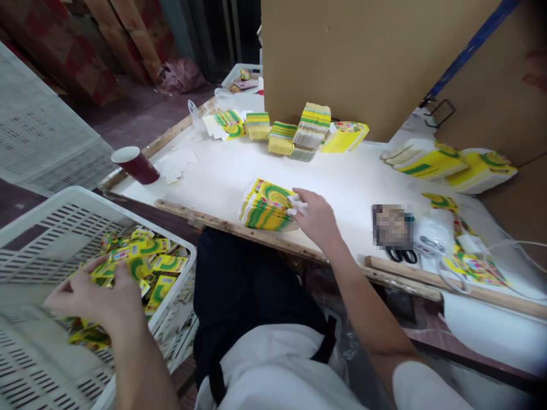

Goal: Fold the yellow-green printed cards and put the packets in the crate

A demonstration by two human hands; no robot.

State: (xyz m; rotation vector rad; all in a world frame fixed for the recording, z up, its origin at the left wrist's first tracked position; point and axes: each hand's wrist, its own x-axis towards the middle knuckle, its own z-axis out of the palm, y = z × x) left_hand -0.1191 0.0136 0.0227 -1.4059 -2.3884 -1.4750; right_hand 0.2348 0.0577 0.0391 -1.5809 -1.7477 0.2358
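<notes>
Over the white plastic basket (171, 302), my left hand (100, 293) reaches down with bent fingers. Between its thumb and fingers is a small yellow-and-green packet (122, 256), apparently pinched. Many similar packets lie loose beneath it in the basket. On the white table, my right hand (314, 216) grips the right end of a stack of flat yellow-and-green printed cartons (267, 208). White wrappings cover some of its fingertips. The stack leans close to the table's front edge, and its far right side is hidden by my fingers.
More carton stacks (314, 125) line the back of the table before a large cardboard sheet (342, 62). A dark red cup (137, 165) lies tilted at the left edge. Scissors (401, 255), a clear plastic bundle (433, 233) and yellow stacks (431, 159) are at the right.
</notes>
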